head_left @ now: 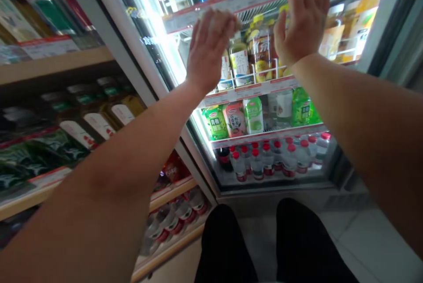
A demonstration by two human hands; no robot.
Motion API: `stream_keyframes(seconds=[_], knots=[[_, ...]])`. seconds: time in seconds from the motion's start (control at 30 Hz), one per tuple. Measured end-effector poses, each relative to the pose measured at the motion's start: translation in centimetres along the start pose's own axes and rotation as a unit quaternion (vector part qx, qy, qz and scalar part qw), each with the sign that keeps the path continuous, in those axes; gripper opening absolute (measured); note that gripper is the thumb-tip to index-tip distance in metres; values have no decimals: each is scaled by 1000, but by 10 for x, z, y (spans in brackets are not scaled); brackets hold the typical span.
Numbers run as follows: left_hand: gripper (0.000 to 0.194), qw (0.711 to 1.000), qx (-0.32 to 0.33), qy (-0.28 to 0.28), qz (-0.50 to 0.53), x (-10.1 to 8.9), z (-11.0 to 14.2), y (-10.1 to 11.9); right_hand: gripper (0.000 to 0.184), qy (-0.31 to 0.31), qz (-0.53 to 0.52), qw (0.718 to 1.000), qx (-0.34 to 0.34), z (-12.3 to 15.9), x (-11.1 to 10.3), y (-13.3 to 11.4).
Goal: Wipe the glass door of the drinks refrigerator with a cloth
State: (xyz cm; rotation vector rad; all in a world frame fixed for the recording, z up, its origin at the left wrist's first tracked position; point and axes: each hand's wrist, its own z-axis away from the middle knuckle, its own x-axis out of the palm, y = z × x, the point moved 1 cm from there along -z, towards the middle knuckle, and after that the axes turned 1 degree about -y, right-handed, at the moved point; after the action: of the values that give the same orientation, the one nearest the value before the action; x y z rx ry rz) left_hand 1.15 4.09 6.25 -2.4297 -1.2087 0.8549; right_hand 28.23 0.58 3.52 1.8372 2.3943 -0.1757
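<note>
Both my arms reach toward a lit drinks fridge. My left hand (209,51) is raised in front of its upper shelves, fingers stretched out and slightly bent, a little blurred. No object shows in it. A tea bottle with a white label (240,62) stands on the shelf just right of it. My right hand (302,14) is up with the palm flat and the thumb apart, holding nothing visible. Between the hands is a large brown tea bottle (261,49) with lemons on its label. Whether either hand touches anything, I cannot tell.
Below are a shelf of cartons and bottles, including a green carton (215,123), and several red-capped water bottles (257,164). Orange juice bottles (363,16) stand at the right. A wooden shelf (59,65) with bottles and packets runs along the left. My knees (224,239) are below.
</note>
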Motion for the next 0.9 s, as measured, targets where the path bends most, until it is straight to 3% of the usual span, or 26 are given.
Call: stream_keyframes(seconds=[0.07,0.13,0.23,0.33,0.37,0.43,0.5,0.53,0.63,0.73,0.8,0.9], knots=[[52,989,112,-100,10,3,-3,17,66,4,0,1000,-8,-1,2,2],[52,976,165,-139,3,0,-18,18,65,8,2,1000,-11,-1,2,2],[54,994,84,-56,-40,-3,-43,8,62,6,0,1000,-3,-1,0,2],[59,999,-4,20,-49,7,-44,15,62,14,-8,1000,-25,-1,2,6],[59,999,10,12,-45,11,-40,22,63,20,-10,999,-37,-2,4,8],[57,993,101,-43,-34,17,-34,33,64,27,-10,998,-60,-4,9,14],[54,975,197,-97,-33,17,-39,36,63,27,-6,997,-67,-5,12,18],[54,971,211,-103,-44,16,-46,34,63,25,-3,998,-63,-5,12,19],[58,988,109,-53,-101,14,-72,24,61,18,1,998,-52,-4,10,17],[55,993,-1,1,-116,19,-75,35,63,32,-6,998,-52,-2,7,13],[55,995,30,-18,-94,22,-64,49,62,37,-12,998,-55,-2,7,13],[59,984,132,-109,-51,19,-54,58,61,29,-18,998,-52,-4,11,17]])
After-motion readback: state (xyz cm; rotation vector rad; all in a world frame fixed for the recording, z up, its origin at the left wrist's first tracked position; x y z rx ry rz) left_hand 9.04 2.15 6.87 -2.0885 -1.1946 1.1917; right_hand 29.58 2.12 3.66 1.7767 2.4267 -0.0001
